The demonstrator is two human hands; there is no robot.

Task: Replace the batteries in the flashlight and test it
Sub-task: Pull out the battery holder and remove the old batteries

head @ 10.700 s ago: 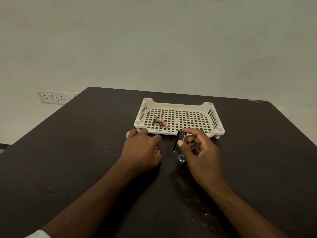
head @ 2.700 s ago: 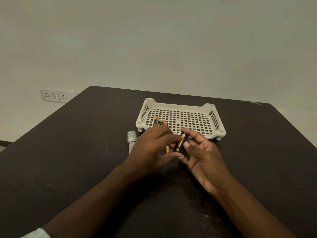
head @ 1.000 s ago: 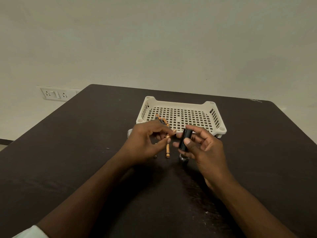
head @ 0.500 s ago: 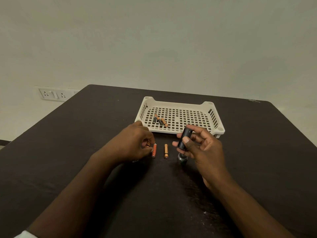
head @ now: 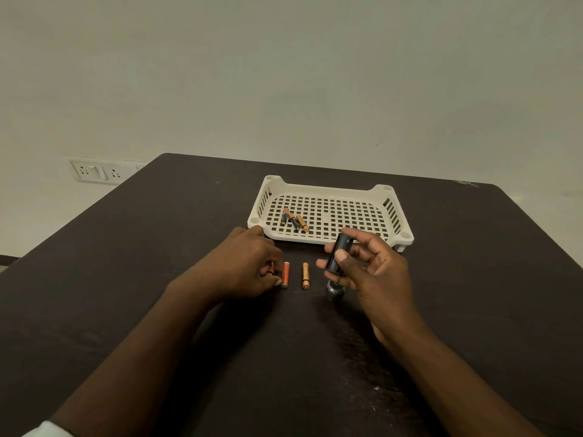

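- Between the right hand's thumb and fingers, closed narrowly, sits a black battery holder, lifted clear of the table and tilted.
- Beneath that hand, a silver flashlight part rests on the table; whether it is the head or the cap cannot be determined.
- The left hand is curled low on the table, fingertips touching an orange battery; something small may lie under the fingers, not identifiable.
- A second battery lies just beside the first, apart from both hands.
- Three batteries lie in the white perforated tray behind.
- Risk: used and fresh cells look alike and lie close, so mixing them is possible; wrong polarity in the holder would fail the test; loose cells could roll.
- Labels: no brand or writing is legible.
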